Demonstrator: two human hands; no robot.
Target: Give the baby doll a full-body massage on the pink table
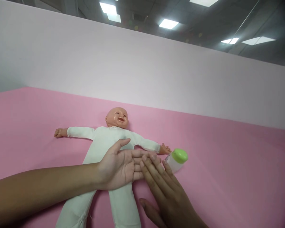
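A baby doll (111, 136) with a white cloth body lies face up, its arms spread. Over its lower torso my left hand (123, 166) is held palm up, fingers stretched out, with nothing in it. My right hand (163, 186) is palm down with its fingers extended, and its fingertips touch the fingers of my left hand. Just beyond my right hand, beside the doll's hand on the right, is a whitish bottle with a green cap (180, 155); my right hand partly hides its lower part.
The doll lies on a pink surface (223, 164). Behind it runs a white partition wall (142, 69). Lit ceiling panels show above the wall.
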